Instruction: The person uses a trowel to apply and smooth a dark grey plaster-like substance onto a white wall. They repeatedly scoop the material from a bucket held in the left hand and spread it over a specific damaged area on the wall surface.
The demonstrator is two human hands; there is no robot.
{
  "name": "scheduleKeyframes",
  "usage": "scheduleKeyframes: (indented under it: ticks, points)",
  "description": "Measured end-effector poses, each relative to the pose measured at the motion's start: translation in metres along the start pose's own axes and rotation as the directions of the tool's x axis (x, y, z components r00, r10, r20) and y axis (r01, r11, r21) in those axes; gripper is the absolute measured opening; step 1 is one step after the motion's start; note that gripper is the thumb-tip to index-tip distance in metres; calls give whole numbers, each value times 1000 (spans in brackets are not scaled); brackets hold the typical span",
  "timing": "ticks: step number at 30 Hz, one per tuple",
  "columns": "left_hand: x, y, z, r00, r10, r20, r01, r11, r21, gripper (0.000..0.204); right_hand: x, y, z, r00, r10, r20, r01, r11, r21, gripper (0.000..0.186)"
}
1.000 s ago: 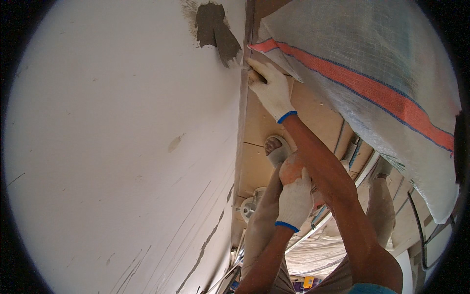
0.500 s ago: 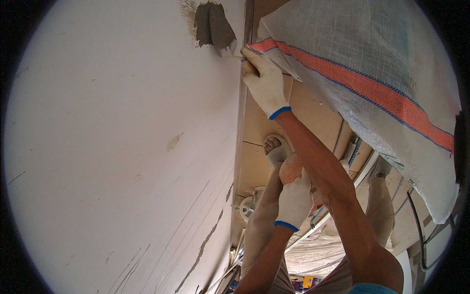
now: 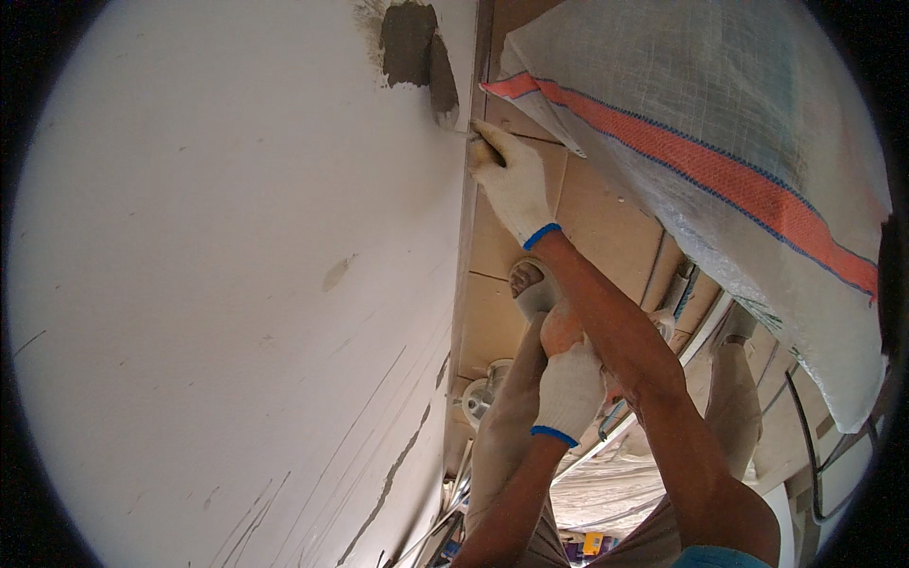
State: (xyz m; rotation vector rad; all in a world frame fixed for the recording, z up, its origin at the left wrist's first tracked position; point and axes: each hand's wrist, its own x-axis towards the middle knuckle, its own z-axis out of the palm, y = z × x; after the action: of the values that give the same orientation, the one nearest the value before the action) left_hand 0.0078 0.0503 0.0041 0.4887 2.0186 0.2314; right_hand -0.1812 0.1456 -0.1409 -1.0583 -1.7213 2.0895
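Note:
My right hand [image 3: 507,175], in a white glove with a blue cuff, grips a small tool, mostly hidden by its fingers, with a thin blade [image 3: 457,133] against the wall [image 3: 237,237] just below a dark grey patch [image 3: 407,45]. Lower down, my left hand [image 3: 568,388], also gloved, is at a rounded orange-brown object [image 3: 561,327]; its fingertips are largely hidden behind my right forearm, and I cannot make out the object.
A translucent woven sack [image 3: 701,95] with an orange stripe fills the upper right. Below are beige floor tiles [image 3: 492,237], my sandalled foot [image 3: 532,284], a round metal object [image 3: 483,398], pipes [image 3: 682,289] and black cables [image 3: 805,426] at the right.
My right hand moved up toward the patch, then slightly back down with the blade. The patch's shape has changed at its lower part. My left hand stays put.

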Motion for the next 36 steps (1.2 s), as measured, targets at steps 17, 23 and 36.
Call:
scheduleKeyframes:
  ticks: [17, 23, 36]
  points:
    - [-2, -1, 2, 999, -12, -51, 11, 999, -30, 18, -2, -13, 6, 993, 117, 25, -120, 969, 217, 44]
    - [-2, 3, -3, 999, -38, -12, 37, 999, -38, 18, 13, -11, 7, 999, -20, -34, 21, 1000, 17, 42]
    - [-1, -3, 1, 1000, -8, -19, 8, 1000, -6, 17, -1, -15, -5, 987, -156, -33, 148, 975, -168, 47]
